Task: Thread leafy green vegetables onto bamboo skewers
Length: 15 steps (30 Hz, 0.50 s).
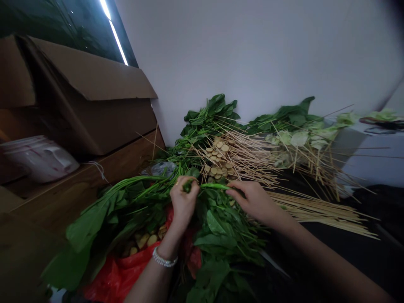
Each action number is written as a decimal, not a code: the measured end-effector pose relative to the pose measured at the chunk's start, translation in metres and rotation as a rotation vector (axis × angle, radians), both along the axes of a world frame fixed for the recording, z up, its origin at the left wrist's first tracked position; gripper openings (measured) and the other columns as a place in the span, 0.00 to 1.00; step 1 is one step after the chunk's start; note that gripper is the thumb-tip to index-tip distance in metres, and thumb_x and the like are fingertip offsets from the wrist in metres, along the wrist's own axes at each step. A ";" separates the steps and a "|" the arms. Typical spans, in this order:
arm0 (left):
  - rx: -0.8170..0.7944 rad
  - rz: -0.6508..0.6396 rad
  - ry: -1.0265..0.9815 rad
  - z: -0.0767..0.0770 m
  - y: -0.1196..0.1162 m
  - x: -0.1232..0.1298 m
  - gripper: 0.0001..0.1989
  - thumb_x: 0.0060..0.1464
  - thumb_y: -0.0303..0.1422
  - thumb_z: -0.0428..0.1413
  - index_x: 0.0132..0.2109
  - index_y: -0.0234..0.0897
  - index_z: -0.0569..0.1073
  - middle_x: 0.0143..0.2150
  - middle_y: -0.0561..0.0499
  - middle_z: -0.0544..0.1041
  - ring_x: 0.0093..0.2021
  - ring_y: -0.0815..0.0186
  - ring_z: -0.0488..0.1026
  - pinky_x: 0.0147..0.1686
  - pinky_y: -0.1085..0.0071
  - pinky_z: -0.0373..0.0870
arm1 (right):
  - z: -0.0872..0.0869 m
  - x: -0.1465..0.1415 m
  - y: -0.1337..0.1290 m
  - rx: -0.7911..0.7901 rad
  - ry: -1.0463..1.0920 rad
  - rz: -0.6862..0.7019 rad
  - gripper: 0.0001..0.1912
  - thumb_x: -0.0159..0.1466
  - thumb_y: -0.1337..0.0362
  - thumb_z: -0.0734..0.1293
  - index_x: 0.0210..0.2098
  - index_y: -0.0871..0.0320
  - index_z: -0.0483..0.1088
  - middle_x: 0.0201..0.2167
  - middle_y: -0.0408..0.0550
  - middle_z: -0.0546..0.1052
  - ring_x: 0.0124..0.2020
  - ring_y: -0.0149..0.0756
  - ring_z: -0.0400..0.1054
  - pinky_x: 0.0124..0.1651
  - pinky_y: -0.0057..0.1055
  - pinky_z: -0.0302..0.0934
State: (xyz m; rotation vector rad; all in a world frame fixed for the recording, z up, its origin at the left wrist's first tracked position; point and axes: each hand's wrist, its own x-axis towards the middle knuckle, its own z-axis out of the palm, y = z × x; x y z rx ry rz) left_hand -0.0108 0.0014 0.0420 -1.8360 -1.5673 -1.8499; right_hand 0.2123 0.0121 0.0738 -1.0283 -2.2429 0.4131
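My left hand (184, 195), with a ring and a beaded bracelet, is closed around a folded bit of leafy greens. Green stems (214, 186) stretch from it to my right hand (251, 198), whose thumb and fingers pinch their other end. Beneath and between both hands lies a heap of leafy greens (221, 235). More large leaves (91, 219) spread to the left of my left hand. Below them a red plastic bag (123, 269) holds pale round slices (143, 240).
Behind my hands lie skewered slices (217, 151) and bundled skewers (252, 160). Loose sticks (325, 210) are at the right, with skewered pale leaves (299, 138) beyond. Greens (214, 111) rest against the wall. A cardboard box (107, 113) and white tub (41, 158) stand left.
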 end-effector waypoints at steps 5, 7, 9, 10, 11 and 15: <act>0.019 0.149 -0.309 0.003 0.009 -0.020 0.07 0.59 0.34 0.50 0.36 0.38 0.70 0.32 0.53 0.72 0.35 0.66 0.70 0.38 0.71 0.64 | 0.003 0.017 0.016 -0.061 0.243 -0.153 0.13 0.67 0.57 0.60 0.37 0.56 0.72 0.23 0.43 0.75 0.24 0.34 0.68 0.30 0.29 0.57; 0.025 0.130 -0.358 0.003 0.009 -0.019 0.09 0.62 0.36 0.48 0.37 0.39 0.69 0.32 0.53 0.72 0.35 0.66 0.69 0.39 0.71 0.64 | 0.004 0.023 0.020 -0.147 0.348 -0.177 0.14 0.67 0.54 0.59 0.35 0.56 0.69 0.20 0.41 0.72 0.19 0.32 0.64 0.25 0.28 0.55; 0.055 0.110 -0.377 0.002 0.007 -0.014 0.09 0.63 0.37 0.46 0.37 0.39 0.67 0.32 0.53 0.72 0.35 0.66 0.69 0.40 0.70 0.64 | 0.005 0.026 0.022 -0.219 0.445 -0.178 0.14 0.67 0.52 0.59 0.34 0.56 0.67 0.19 0.39 0.70 0.17 0.30 0.61 0.22 0.27 0.54; 0.069 0.088 -0.391 0.002 0.006 -0.011 0.09 0.64 0.37 0.46 0.38 0.40 0.67 0.31 0.54 0.72 0.34 0.66 0.69 0.40 0.70 0.64 | 0.006 0.026 0.022 -0.240 0.482 -0.176 0.14 0.66 0.52 0.59 0.35 0.55 0.67 0.19 0.39 0.69 0.16 0.29 0.60 0.21 0.26 0.54; 0.075 0.052 -0.411 0.002 0.005 -0.008 0.09 0.64 0.37 0.46 0.39 0.40 0.66 0.30 0.54 0.71 0.33 0.67 0.69 0.39 0.70 0.65 | 0.006 0.026 0.022 -0.254 0.506 -0.176 0.14 0.66 0.51 0.60 0.35 0.55 0.67 0.19 0.38 0.69 0.16 0.29 0.60 0.20 0.26 0.54; -0.062 -0.165 -0.504 0.002 0.001 0.003 0.09 0.61 0.40 0.51 0.38 0.40 0.67 0.24 0.58 0.68 0.26 0.69 0.67 0.31 0.73 0.65 | 0.009 0.022 0.017 -0.252 0.525 -0.169 0.14 0.65 0.51 0.60 0.35 0.55 0.66 0.19 0.38 0.68 0.15 0.28 0.59 0.19 0.26 0.53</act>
